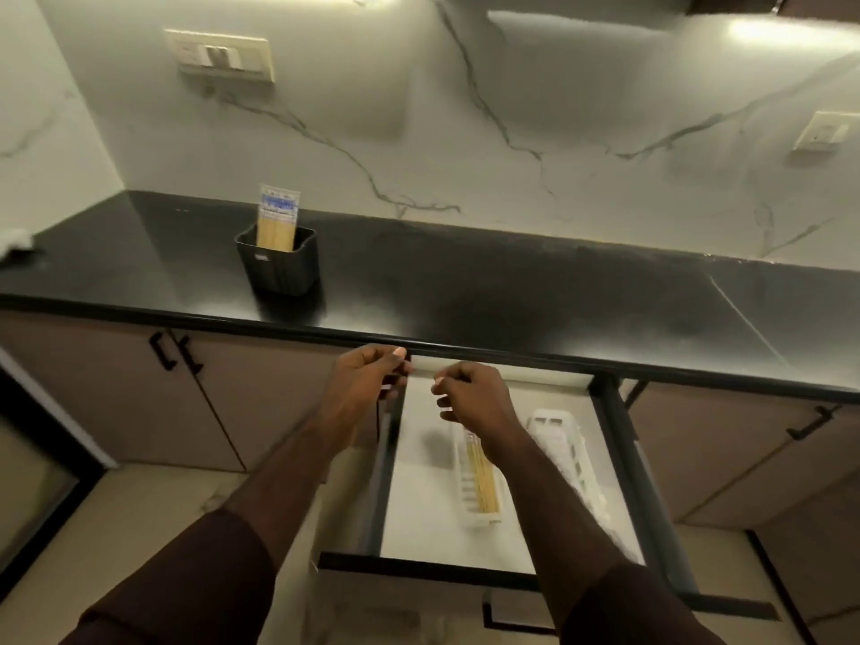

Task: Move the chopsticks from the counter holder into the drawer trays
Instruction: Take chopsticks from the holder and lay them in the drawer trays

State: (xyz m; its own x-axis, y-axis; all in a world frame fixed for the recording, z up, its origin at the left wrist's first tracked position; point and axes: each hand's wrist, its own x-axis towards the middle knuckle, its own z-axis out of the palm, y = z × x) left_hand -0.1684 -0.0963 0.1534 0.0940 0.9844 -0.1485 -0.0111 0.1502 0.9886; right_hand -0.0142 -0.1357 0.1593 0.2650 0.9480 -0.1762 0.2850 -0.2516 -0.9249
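Observation:
A black holder [279,267] stands on the dark counter [512,295] at the left, with a labelled packet of wooden chopsticks [278,221] upright in it. Below the counter edge an open drawer [430,569] holds two white trays. The left tray [461,498] has several chopsticks [481,481] lying lengthwise in it. The right tray [565,442] is partly hidden by my right forearm. My left hand [367,379] and right hand [470,398] hover close together over the drawer's back end, fingers curled in a pinch. I see nothing clearly between them.
A marble wall with two switch plates [223,55] rises behind the counter. Cabinet doors with black handles [163,351] flank the drawer on both sides. A white cloth [16,239] lies at the counter's far left edge.

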